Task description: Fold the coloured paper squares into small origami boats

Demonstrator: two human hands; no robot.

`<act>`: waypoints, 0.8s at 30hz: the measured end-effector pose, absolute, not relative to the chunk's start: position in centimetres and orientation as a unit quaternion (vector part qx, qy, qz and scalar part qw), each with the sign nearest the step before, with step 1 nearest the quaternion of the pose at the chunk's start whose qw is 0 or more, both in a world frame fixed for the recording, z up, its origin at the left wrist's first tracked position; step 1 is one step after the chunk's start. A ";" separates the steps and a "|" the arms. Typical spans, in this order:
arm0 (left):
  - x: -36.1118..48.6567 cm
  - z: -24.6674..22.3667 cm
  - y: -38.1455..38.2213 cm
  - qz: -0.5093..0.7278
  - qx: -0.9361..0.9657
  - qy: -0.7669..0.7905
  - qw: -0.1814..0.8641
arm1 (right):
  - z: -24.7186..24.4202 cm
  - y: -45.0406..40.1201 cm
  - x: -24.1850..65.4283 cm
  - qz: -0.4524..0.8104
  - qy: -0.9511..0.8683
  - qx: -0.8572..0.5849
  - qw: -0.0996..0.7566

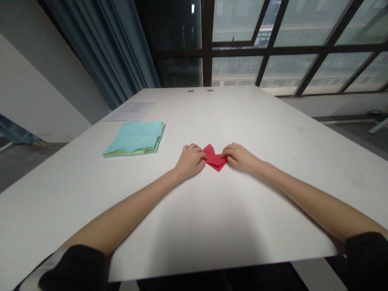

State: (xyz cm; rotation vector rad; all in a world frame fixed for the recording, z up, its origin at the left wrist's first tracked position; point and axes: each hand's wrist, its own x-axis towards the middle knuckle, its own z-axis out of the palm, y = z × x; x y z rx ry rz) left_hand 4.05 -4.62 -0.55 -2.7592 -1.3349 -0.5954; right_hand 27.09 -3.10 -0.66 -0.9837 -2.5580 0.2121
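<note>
A small piece of folded red paper (pixel 216 160) lies on the white table between my two hands. It has a raised point at its far side, a flap across the middle and a corner toward me. My left hand (pixel 191 161) pinches its left edge, thumb and fingers closed. On the other side my right hand (pixel 238 157) grips the right edge, its fingers curled over the paper. The parts of the paper under the fingertips are hidden.
A stack of coloured paper (pixel 136 137), light blue on top, rests on the table (pixel 194 222) to the left. Behind it lies a printed sheet (pixel 130 111). Two round grommets (pixel 210 90) sit near the far edge. Blue curtain (pixel 112 48) and windows (pixel 236 24) stand beyond.
</note>
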 end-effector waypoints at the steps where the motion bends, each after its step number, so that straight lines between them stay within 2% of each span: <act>1: 4.1 -0.5 -4.7 -0.188 -0.883 -0.431 0.006 | -0.5 -3.4 26.9 0.075 -0.912 -0.351 0.196; 13: 4.2 -0.8 -4.2 -0.184 -0.809 -0.559 -0.013 | -0.3 -4.2 26.3 0.087 -0.921 -0.336 0.179; 24: 4.2 -0.3 -4.6 -0.203 -0.855 -0.477 -0.007 | -0.3 -4.3 26.0 0.104 -0.883 -0.414 0.195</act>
